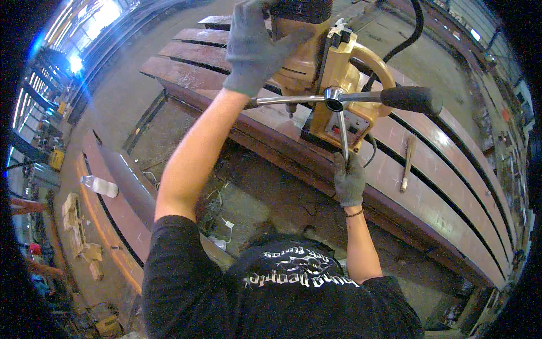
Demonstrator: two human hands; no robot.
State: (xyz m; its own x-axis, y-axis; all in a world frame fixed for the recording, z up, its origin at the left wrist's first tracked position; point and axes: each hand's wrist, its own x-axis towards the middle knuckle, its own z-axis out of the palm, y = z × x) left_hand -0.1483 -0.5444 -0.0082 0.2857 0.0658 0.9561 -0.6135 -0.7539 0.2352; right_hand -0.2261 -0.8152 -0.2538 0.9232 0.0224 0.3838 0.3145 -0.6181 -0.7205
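A tan and black magnetic drill [343, 85] stands on a long rust-brown steel beam [271, 121]. My left hand [251, 48], in a grey glove, grips the side of its motor housing, thumb stretched across the front; the fingertips run up to the picture's top edge. My right hand [350, 179], also gloved in grey, is closed around the lower spoke of the feed handle [343, 133]. Another spoke points left past my left wrist, and a black grip [412, 100] sticks out to the right. A pointed tip [291, 110] shows below the motor, over the beam.
Several steel beams lie side by side under and beyond the drill. A brush [407, 163] rests on them at the right. A black cable hose [418, 28] curves up behind the drill. On another beam at the left lies a white plastic bottle [100, 186]; wooden pieces [72, 220] lie beside it.
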